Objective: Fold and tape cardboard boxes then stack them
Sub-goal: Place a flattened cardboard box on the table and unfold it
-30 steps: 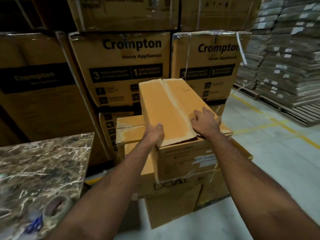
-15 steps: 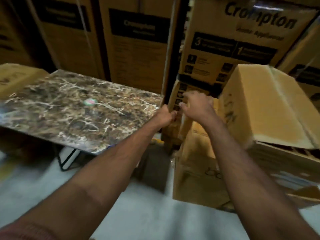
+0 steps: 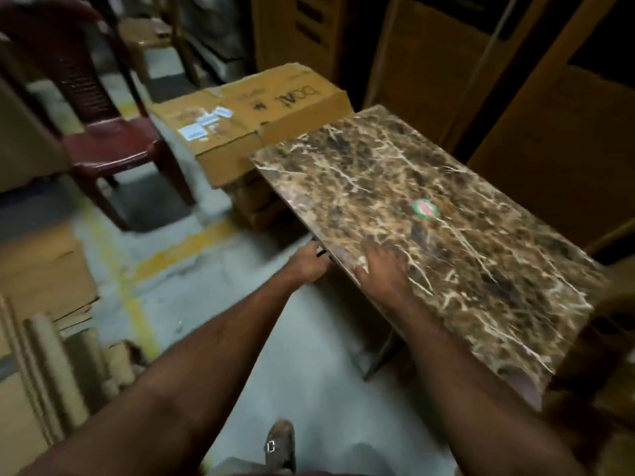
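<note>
- A shoe [image 3: 280,446] with a metal buckle stands on the grey floor [image 3: 302,355], well short of the desk [image 3: 481,255] and to its left.
- Both bare forearms reach forward and up toward the near-left edge of the marble-patterned desk.
- The left hand [image 3: 307,266] sits just off that edge, knuckles up, with its fingers curled at a dark bar of the frame under the top; whether it truly grips the bar cannot be told.
- The right hand [image 3: 383,269] lies palm down on the desk just inside the same edge, fingers straight and spread, holding nothing.
- A round red-and-green sticker [image 3: 426,208] sits on the desk beyond the right hand.
- Flattened cardboard [image 3: 41,365] stands on edge far left of the desk, blurred.
- Taped cardboard boxes [image 3: 254,115] with white labels are stacked on the floor at the desk's far-left corner, touching it or just beside.
- A maroon plastic chair [image 3: 103,132] stands left of those boxes.
</note>
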Tool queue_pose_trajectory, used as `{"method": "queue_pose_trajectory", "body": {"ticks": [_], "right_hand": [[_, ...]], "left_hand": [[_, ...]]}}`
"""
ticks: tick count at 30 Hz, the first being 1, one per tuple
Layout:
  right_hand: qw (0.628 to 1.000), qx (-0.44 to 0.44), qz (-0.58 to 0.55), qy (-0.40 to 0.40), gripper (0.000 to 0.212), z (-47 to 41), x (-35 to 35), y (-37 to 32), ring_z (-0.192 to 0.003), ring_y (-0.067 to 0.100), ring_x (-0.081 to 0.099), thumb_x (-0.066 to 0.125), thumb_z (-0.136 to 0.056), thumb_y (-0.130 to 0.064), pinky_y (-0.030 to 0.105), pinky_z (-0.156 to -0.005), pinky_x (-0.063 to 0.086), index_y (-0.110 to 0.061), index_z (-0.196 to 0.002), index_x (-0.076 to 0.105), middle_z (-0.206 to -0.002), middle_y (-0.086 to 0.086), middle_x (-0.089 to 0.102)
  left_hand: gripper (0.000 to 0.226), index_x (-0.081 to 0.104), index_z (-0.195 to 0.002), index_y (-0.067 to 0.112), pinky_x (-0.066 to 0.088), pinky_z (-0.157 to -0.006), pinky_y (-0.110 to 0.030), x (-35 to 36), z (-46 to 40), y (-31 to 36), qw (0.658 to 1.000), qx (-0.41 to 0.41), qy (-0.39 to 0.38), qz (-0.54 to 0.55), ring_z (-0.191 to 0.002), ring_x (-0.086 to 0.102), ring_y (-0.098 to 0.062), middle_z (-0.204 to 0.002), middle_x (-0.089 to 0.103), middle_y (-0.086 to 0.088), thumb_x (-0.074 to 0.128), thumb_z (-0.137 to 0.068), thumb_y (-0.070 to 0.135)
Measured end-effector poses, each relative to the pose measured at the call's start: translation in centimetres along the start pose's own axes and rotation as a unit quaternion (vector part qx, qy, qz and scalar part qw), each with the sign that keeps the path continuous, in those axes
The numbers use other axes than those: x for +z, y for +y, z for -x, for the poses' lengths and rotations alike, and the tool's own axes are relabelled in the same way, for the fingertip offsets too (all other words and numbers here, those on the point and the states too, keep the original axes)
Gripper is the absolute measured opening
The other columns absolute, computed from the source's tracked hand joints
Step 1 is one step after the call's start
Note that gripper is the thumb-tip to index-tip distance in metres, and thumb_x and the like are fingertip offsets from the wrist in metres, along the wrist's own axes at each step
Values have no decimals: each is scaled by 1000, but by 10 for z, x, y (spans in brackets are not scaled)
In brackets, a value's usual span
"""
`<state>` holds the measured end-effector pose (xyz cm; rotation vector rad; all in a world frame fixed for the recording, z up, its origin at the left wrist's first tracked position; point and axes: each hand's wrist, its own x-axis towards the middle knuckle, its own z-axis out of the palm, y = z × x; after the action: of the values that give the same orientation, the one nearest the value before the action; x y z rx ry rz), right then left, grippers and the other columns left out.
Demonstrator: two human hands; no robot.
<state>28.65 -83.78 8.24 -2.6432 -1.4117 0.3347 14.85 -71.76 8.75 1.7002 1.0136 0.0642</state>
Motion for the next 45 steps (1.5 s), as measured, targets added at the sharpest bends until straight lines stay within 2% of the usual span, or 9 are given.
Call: {"method": "queue_pose_trajectory", "body": {"ticks": [5, 9, 13, 18, 25, 29, 35, 41, 45], "right_hand": [[994, -95, -44, -38, 61, -86, 43, -112, -140, 33, 38, 55, -97, -41, 49, -115, 28, -20, -152, 37, -152, 9, 43], [985, -153, -61, -59, 61, -160, 72, -174, -145, 31, 33, 52, -100, -37, 49, -116, 30, -17, -155, 35, -160, 9, 35], [973, -193, -126, -28, 45, -232, 104, -237, -128, 36, 52, 54, -98, -21, 47, -106, 43, -6, -141, 53, -139, 16, 56], [964, -203, -160, -59, 41, -327, 125, -309, -118, 38, 55, 55, -97, -18, 47, -96, 47, -4, -135, 56, -129, 18, 60], [959, -175, -186, -122, 46, -428, 157, -394, -123, 34, 51, 56, -97, -18, 47, -100, 47, -9, -141, 50, -134, 15, 57], [968, -133, -175, -119, 50, -482, 178, -430, -127, 30, 48, 59, -97, -23, 45, -104, 44, -11, -144, 46, -137, 13, 53], [984, -59, -124, -116, 78, -525, 208, -481, -149, 32, 18, 68, -91, -40, 54, -116, 28, -25, -155, 26, -165, 11, 16], [992, -15, -47, -119, 109, -551, 212, -520, -153, 37, 4, 74, -74, -64, 63, -111, 30, -21, -157, 18, -167, 17, 5], [997, 16, -55, -55, 112, -546, 210, -538, -153, 40, 6, 81, -69, -57, 63, -107, 36, -20, -156, 21, -165, 22, 8]], "left_hand": [[58, 40, -149, 6, 39, -113, -39, -101, -50, -59, 994, -71, 75, 35, -138, 44, -29, -151, 44, -15, 56, -96, 24], [50, 47, -141, 2, 45, -104, -36, -162, -92, -91, 985, -109, 121, 56, -129, 51, -30, -142, 52, -17, 55, -96, 21], [49, 41, -146, 2, 41, -107, -35, -222, -154, -136, 971, -163, 154, 81, -134, 46, -30, -148, 47, -17, 51, -100, 14], [56, 36, -150, 6, 39, -112, -39, -298, -224, -165, 952, -218, 189, 103, -137, 44, -28, -152, 43, -16, 52, -100, 23], [52, 37, -150, 7, 39, -104, -34, -396, -307, -190, 923, -265, 239, 143, -134, 46, -27, -151, 45, -13, 47, -101, 20], [58, 33, -151, 6, 37, -98, -30, -441, -366, -206, 901, -270, 257, 220, -136, 43, -27, -152, 42, -10, 50, -103, 34], [26, 67, -103, 12, 39, -64, -27, -493, -422, -242, 863, -265, 173, 393, -79, 55, -18, -87, 68, 0, 48, -102, 30], [45, 66, -121, 16, 57, -64, -27, -539, -449, -238, 873, -260, 59, 408, -94, 72, -21, -110, 75, -4, 51, -100, 52], [45, 65, -127, 21, 50, -101, -46, -557, -459, -233, 869, -206, 1, 450, -114, 67, -33, -122, 71, -10, 48, -100, 54]]}}
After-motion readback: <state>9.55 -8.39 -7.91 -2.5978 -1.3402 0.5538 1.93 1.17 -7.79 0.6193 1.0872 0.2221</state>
